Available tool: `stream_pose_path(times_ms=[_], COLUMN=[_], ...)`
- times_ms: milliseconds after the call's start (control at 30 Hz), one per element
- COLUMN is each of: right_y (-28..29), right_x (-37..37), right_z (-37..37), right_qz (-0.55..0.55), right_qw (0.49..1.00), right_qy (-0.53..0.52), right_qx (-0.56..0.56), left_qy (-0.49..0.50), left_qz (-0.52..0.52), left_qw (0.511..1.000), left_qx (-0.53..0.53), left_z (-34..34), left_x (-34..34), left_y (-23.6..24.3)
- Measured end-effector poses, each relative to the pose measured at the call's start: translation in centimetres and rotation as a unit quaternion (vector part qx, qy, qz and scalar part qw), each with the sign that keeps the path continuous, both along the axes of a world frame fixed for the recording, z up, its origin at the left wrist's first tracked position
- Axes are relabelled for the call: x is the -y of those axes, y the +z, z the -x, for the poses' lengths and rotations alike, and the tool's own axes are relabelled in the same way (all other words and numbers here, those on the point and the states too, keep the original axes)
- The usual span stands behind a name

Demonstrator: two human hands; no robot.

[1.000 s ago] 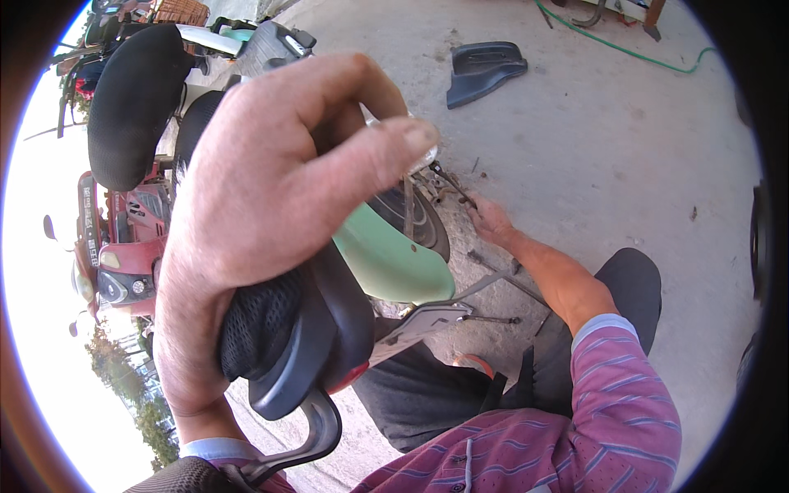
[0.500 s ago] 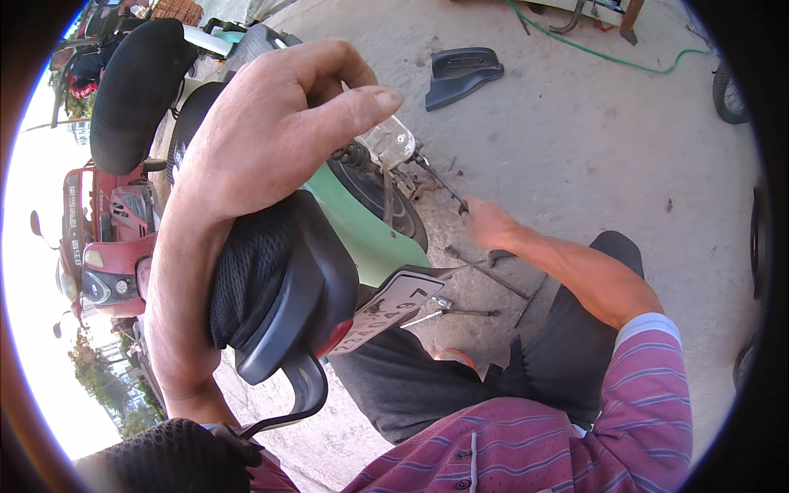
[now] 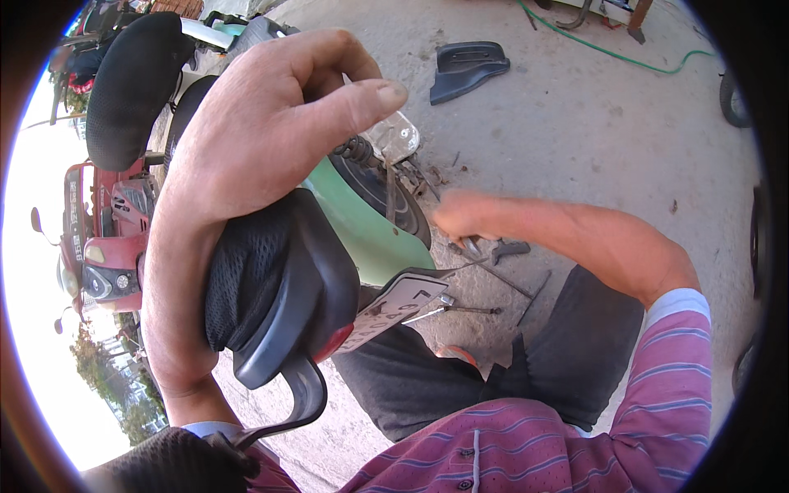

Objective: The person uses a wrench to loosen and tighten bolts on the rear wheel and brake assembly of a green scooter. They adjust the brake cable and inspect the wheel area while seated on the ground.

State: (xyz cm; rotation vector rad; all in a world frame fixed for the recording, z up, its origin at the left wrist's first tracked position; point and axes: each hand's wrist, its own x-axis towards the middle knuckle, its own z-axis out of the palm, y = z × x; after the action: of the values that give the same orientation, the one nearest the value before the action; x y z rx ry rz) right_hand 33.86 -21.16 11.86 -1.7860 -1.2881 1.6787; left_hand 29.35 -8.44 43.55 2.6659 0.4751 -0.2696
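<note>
My left hand [image 3: 251,135] curls over the back of a scooter's black mesh-covered seat [image 3: 251,287], its fingers bent and what they grip hidden. A silvery plate [image 3: 394,140] shows below its thumb, beside a coil spring [image 3: 353,149]. My right hand [image 3: 456,216], smeared by motion, is closed around a slim metal tool [image 3: 429,181] beside the rear wheel [image 3: 409,215]. The scooter's mint-green fender [image 3: 353,234] lies between my hands, with a licence plate [image 3: 390,308] nearer me. Loose rods and tools [image 3: 514,283] lie on the concrete below my right forearm.
A dark plastic panel [image 3: 464,70] lies on the ground ahead. A green hose [image 3: 641,66] runs across the upper right, and a tyre [image 3: 731,103] stands at the right edge. A red scooter [image 3: 119,246] and another black seat [image 3: 131,90] are on the left.
My right hand has swung leftward and slightly up toward the wheel, its forearm now more level. My left hand stays over the seat, appearing a little higher as the view shifts.
</note>
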Motion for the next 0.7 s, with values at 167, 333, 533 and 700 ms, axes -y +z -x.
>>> stream_pose_path(times_ms=[167,333,533,700], right_y=[-9.3,-18.5,-20.4,-17.1], right_x=[3.0,-0.9,-0.9,2.4], right_z=[2.0,3.4,3.2,3.5], right_qz=[-0.126,-0.188,-0.182,-0.208], right_qw=[0.968,0.921,0.938,0.938], right_qy=[-0.142,-0.232,-0.285,-0.271], right_qx=[0.166,0.25,0.076,0.064], left_qy=[-0.011,0.004,0.015,0.006], left_qz=[0.044,0.054,0.109,0.121], left_qw=[0.999,0.999,0.993,0.991], left_qx=[-0.003,-0.006,0.046,0.052], left_z=[-0.1,-0.1,0.6,0.6], left_x=[0.0,-0.1,-0.6,-0.8], left_y=[0.2,0.0,-0.9,-0.6])
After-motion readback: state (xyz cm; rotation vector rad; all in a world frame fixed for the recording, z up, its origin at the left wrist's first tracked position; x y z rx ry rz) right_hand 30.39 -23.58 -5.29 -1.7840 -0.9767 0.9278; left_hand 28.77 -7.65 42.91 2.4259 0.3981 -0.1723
